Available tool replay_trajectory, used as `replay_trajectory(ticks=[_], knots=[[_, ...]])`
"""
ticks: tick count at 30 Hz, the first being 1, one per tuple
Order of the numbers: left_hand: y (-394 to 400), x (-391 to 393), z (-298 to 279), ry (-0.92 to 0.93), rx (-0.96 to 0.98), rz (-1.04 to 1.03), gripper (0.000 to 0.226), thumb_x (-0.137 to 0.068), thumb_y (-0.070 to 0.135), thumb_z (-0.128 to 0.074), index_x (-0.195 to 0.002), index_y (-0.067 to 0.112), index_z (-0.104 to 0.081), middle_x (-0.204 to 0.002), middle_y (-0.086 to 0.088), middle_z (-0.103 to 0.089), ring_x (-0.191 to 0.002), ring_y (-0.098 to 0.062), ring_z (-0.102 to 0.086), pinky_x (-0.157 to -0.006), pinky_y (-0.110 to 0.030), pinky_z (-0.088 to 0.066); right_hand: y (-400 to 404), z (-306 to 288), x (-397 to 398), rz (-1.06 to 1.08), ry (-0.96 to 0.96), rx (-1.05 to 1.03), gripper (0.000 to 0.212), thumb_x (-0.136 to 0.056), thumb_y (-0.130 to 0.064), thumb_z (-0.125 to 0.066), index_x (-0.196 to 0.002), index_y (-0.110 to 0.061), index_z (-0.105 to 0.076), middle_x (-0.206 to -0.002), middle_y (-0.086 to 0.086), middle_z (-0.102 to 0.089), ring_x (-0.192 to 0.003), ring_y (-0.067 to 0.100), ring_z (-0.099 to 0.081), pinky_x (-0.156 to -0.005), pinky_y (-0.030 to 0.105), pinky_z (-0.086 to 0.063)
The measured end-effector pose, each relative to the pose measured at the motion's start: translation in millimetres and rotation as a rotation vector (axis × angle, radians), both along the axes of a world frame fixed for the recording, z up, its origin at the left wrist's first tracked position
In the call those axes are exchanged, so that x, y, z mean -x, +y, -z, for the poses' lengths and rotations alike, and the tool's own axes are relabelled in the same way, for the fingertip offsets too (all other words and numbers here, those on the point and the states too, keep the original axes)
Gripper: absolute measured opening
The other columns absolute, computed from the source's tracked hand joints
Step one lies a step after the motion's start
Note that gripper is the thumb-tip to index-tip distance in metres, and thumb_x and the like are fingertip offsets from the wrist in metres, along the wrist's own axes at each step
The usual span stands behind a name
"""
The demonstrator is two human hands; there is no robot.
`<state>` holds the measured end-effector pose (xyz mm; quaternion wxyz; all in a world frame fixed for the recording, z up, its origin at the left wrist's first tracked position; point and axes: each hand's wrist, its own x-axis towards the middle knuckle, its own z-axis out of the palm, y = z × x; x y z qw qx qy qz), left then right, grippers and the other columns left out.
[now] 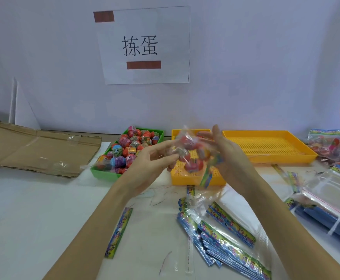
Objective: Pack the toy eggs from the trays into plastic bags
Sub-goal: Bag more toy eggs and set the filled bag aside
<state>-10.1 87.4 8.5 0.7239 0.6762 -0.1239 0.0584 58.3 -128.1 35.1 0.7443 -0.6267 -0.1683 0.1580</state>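
Held up between both hands over the nearer yellow tray (177,175): one clear plastic bag (191,152), blurred, filled with several red toy eggs, a colourful printed header strip hanging from its lower end. Left hand (153,158) at the bag's left side, fingertips pinching the plastic; right hand (225,152) at its right side, fingers mostly straight against the bag, exact grip hard to tell through the blur. Trays, three: one green tray (102,174) at left, heaped with toy eggs (130,146) in red, blue, pink and orange, too many to count; two yellow perforated trays, the second yellow tray (270,146) to the right, showing bare mesh. Filled bags (330,146) piled at far right, number unclear. Stack of empty bags (225,239) with blue and green headers on the white table (33,219) in front, fanned out, not countable. One loose header strip (119,232) lying alone near the left forearm. One flattened cardboard sheet (37,150) at left. One paper sign (144,45) on the wall, two brown tape pieces fixing it.
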Motion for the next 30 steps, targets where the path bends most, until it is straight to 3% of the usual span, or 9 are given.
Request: replay_trajectory(ticks=[3,6,10,14,17,22,24,27,30], knots=[[0.3,1.4,-2.8,0.008,-0.007,0.041,0.048,-0.095,0.005,-0.063,-0.143,0.014,-0.063,-0.085,-0.008,-0.052,-0.079,-0.020,-0.047,-0.076,-0.028,-0.044,0.1,2.4,2.7,-0.122,-0.078,0.064,0.049,-0.095,-0.058,-0.060,-0.122,-0.020,-0.074,-0.116,0.003,-0.077,-0.108,0.021,-0.074,-0.082,0.024,-0.060],[-3.0,-1.0,-1.2,0.004,-0.019,-0.040,0.044,-0.100,-0.001,-0.060,-0.141,0.014,-0.065,-0.084,-0.003,-0.054,-0.077,-0.017,-0.048,-0.078,-0.033,-0.043,6.3,10.8,6.4,-0.056,-0.155,0.086,0.031,-0.093,-0.038,-0.074,-0.114,-0.017,-0.077,-0.104,0.007,-0.080,-0.103,0.025,-0.076,-0.084,0.024,-0.060],[-3.4,-3.9,1.9,-0.019,0.025,-0.130,0.041,-0.102,-0.002,-0.057,-0.137,0.015,-0.066,-0.086,-0.006,-0.052,-0.081,-0.018,-0.052,-0.081,-0.030,-0.048,10.2,11.3,7.9,-0.009,-0.138,0.093,0.045,-0.087,-0.051,-0.070,-0.116,-0.018,-0.076,-0.110,0.000,-0.079,-0.109,0.015,-0.073,-0.095,0.029,-0.058],[-5.0,-6.0,2.0,-0.046,0.176,-0.116,0.038,-0.099,0.006,-0.062,-0.135,0.016,-0.068,-0.089,-0.002,-0.058,-0.086,-0.013,-0.059,-0.084,-0.022,-0.053,7.1,12.8,5.9,-0.013,-0.081,0.178,0.038,-0.089,-0.042,-0.075,-0.115,-0.014,-0.076,-0.107,0.001,-0.080,-0.102,0.014,-0.076,-0.086,0.026,-0.061],[-4.5,-9.6,3.6,-0.046,0.219,-0.148,0.037,-0.097,0.012,-0.068,-0.133,0.016,-0.068,-0.092,-0.003,-0.060,-0.091,-0.015,-0.059,-0.087,-0.023,-0.053,7.7,13.9,7.5,-0.004,-0.010,0.095,0.030,-0.088,-0.035,-0.079,-0.107,-0.012,-0.079,-0.102,0.003,-0.080,-0.098,0.014,-0.076,-0.079,0.019,-0.059],[-10.0,-12.0,10.1,0.019,0.225,-0.314,0.023,-0.088,0.028,-0.075,-0.106,0.014,-0.080,-0.089,0.001,-0.074,-0.085,-0.010,-0.067,-0.085,-0.025,-0.055,8.6,9.9,6.7,0.039,0.099,-0.045,0.035,-0.076,-0.032,-0.085,-0.102,-0.011,-0.076,-0.103,0.008,-0.079,-0.093,0.016,-0.076,-0.076,0.021,-0.057],[-13.0,-13.7,13.8,0.022,0.157,-0.398,0.021,-0.092,0.024,-0.074,-0.103,0.007,-0.078,-0.089,-0.004,-0.075,-0.085,-0.015,-0.068,-0.084,-0.029,-0.055,9.6,10.4,6.6,0.024,0.132,-0.077,0.034,-0.075,-0.029,-0.085,-0.101,-0.011,-0.074,-0.106,0.011,-0.078,-0.094,0.018,-0.075,-0.077,0.024,-0.057],[-14.2,-13.7,11.7,0.044,0.209,-0.400,0.010,-0.094,0.015,-0.072,-0.098,0.006,-0.076,-0.088,-0.005,-0.073,-0.084,-0.017,-0.066,-0.082,-0.027,-0.055,11.3,11.6,7.3,0.021,0.168,-0.096,0.041,-0.076,-0.032,-0.084,-0.108,-0.010,-0.074,-0.105,0.008,-0.078,-0.090,0.016,-0.073,-0.078,0.027,-0.056],[-13.8,-13.1,8.8,0.056,0.296,-0.369,0.007,-0.092,0.013,-0.072,-0.093,0.007,-0.073,-0.082,-0.002,-0.069,-0.082,-0.017,-0.063,-0.079,-0.023,-0.055,11.7,13.8,7.6,0.077,0.119,-0.113,0.021,-0.077,-0.031,-0.082,-0.090,-0.016,-0.077,-0.098,0.002,-0.077,-0.084,0.013,-0.068,-0.081,0.027,-0.055]])
